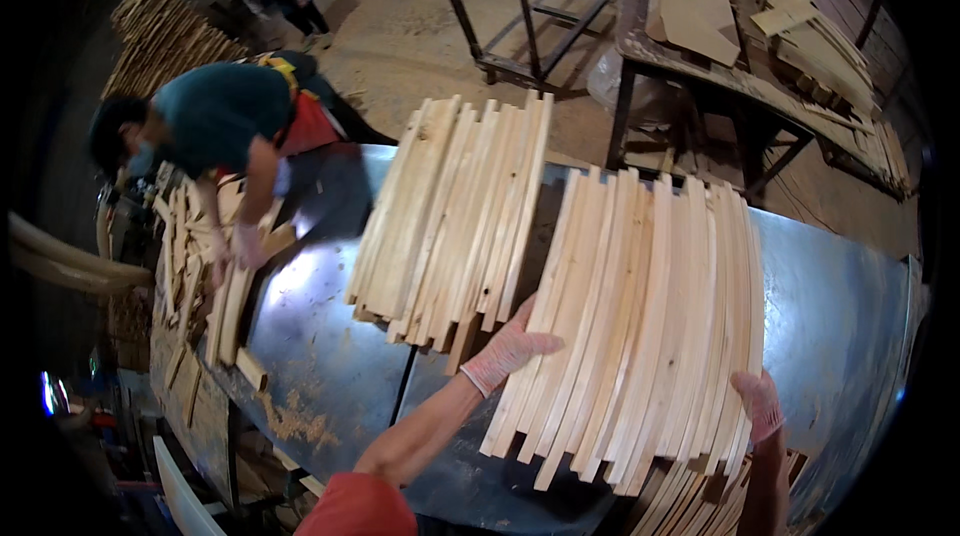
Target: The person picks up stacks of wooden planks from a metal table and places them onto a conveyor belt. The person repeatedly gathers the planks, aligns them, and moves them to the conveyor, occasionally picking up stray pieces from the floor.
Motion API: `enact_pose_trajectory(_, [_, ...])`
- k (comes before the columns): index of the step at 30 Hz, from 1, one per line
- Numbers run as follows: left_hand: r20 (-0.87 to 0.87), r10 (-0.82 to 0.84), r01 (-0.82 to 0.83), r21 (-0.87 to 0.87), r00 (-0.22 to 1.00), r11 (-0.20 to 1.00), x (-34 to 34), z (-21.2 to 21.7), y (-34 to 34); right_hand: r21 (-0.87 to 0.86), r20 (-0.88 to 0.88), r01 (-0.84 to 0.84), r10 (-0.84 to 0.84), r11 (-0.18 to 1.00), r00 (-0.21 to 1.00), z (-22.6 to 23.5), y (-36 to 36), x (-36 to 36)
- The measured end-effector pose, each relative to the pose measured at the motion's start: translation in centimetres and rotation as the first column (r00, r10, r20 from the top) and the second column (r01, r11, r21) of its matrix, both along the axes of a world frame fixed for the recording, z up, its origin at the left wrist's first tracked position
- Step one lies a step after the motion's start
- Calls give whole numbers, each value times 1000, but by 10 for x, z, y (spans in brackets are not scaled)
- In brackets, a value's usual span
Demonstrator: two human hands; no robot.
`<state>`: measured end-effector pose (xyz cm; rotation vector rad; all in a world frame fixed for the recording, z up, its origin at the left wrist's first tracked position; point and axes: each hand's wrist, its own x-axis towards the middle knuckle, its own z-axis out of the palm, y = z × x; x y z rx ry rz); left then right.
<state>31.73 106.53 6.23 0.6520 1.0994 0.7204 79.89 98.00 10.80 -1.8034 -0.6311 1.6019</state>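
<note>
Stack of pale, slightly curved wooden slats [640, 316]: fanned side by side, flat on the metal-topped table [840, 316], ends toward the person. Possibly 2 layers; the lower one is mostly hidden.

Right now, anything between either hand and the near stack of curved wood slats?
Nothing visible. The left hand lies on the near slat stack at its left edge, and the right hand presses its right edge. The second slat stack lies apart, further back.

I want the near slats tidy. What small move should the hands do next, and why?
Probably press both hands inward to square the bundle: the left hand and right hand flank the near slats, whose lower ends sit fanned and uneven on the table.
</note>
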Motion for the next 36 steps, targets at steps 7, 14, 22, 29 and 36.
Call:
enact_pose_trajectory(7, [95, -35, 26, 99, 995, 995, -19, 14, -107, 60, -24, 42, -41, 997, 999, 12, -128, 9])
enact_pose_trajectory(14, [183, 15, -38, 120, 983, 992, -45, 103, -213, 174, -59, -46, 57, 984, 997, 62, -208, -1])
enact_pose_trajectory(22, [153, 256, -279, 153, 954, 948, -114, 151, -376, 202, -170, -218, 253, 955, 952, 170, -239, -118])
enact_pose_trajectory(29, [262, 481, -543, 284, 837, 790, -178, 185, -564, 351, -201, -496, 581, 794, 789, 173, -273, -203])
enact_pose_trajectory(36, [309, 720, -769, 416, 621, 485, -224, 216, -837, 500, -137, -705, 849, 503, 510, 221, -413, -356])
